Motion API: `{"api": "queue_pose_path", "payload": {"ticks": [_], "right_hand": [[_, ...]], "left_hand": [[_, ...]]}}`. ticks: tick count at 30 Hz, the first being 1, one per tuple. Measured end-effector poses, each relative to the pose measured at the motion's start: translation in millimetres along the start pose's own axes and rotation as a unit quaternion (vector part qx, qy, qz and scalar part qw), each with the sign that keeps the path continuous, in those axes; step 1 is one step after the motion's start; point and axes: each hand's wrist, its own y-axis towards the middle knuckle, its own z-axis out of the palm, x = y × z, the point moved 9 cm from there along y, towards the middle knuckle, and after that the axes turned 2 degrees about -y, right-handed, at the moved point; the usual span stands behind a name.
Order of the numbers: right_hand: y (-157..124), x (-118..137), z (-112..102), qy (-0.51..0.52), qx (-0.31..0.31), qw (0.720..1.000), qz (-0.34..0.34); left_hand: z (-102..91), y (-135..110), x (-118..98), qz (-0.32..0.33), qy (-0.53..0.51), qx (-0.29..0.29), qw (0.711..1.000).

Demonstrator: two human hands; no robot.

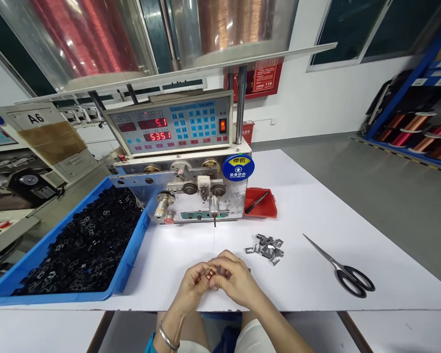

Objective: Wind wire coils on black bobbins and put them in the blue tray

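My left hand (191,283) and my right hand (232,277) meet at the near edge of the white table (316,235). Together they pinch a small bobbin wound with copper wire (209,274) between the fingertips. A thin wire runs from the bobbin up toward the spindle (214,212) of the winding machine (183,162) straight ahead. A small heap of grey metal clips (266,246) lies just beyond and to the right of my right hand.
A blue tray (128,260) full of black bobbins stands at the left. Black-handled scissors (341,269) lie at the right. A red tray (260,203) holding a dark pen sits beside the machine. Large copper wire spools (91,39) hang overhead.
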Motion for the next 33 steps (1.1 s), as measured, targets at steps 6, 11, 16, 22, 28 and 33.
{"api": "queue_pose_path", "payload": {"ticks": [6, 11, 16, 22, 28, 33], "right_hand": [[-17.7, -12.9, -2.6, 0.047, -0.054, 0.997, 0.02], [-27.7, -24.0, -4.3, 0.088, -0.07, 0.991, 0.07], [-31.8, -21.8, -12.7, 0.03, -0.098, 0.992, 0.077], [-33.7, -27.4, -17.5, 0.042, -0.113, 0.989, 0.082], [-36.7, -31.2, -15.9, 0.062, -0.117, 0.987, 0.087], [-38.6, -27.1, -18.0, 0.052, -0.132, 0.987, 0.079]], "left_hand": [[-9.4, 2.8, 7.4, -0.029, -0.005, -0.068, 0.997], [-4.0, 5.9, -25.8, 0.042, 0.194, -0.11, 0.974], [29.0, -0.4, -61.5, 0.12, 0.324, -0.079, 0.935], [-10.2, -24.7, -73.5, 0.192, 0.236, -0.249, 0.919], [-25.6, -18.4, -14.2, 0.019, 0.186, -0.239, 0.953], [17.4, 1.7, -19.4, 0.027, 0.203, -0.153, 0.967]]}}
